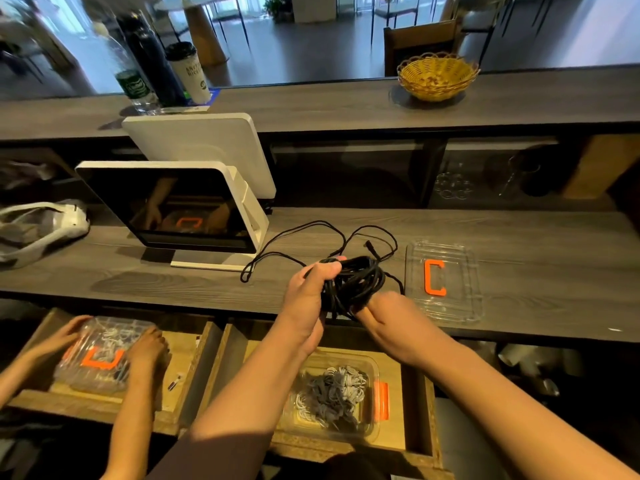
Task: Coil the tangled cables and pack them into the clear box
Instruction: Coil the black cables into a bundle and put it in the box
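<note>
Left hand (313, 285) and right hand (377, 308) both grip the black cable bundle (356, 282) at frame centre above the desk (173, 282); its loose tail (294, 237) trails upper left, nearer the left hand.

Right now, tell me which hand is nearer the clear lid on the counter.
Right. The right hand grips the black cable bundle just beside the clear lid; the left hand holds the bundle's far side.
</note>
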Tool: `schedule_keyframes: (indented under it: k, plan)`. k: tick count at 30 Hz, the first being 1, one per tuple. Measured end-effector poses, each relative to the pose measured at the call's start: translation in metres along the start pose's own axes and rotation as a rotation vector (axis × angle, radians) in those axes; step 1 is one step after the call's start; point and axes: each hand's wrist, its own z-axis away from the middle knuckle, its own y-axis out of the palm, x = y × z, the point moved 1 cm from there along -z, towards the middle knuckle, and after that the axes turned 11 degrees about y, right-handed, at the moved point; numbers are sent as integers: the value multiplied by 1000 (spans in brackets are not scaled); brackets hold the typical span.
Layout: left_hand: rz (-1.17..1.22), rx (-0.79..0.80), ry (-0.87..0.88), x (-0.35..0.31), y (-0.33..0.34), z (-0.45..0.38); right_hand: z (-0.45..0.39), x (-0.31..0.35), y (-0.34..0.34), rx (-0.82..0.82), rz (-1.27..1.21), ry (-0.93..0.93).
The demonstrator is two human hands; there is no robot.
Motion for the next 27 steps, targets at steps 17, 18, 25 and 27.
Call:
schedule_keyframes:
  k: [17,18,25,27]
  plan:
    - [-632,-310,200,2,-18,-9,15,33,-20,3,177,-211]
    - [-703,-206,193,1,-16,-9,13,33,-24,-18,156,-236]
    - [-596,110,192,-7,0,0,-6,9,-47,-215,34,-253]
    - [-513,203,146,-11,4,2,-12,2,-52,-254,-5,-277]
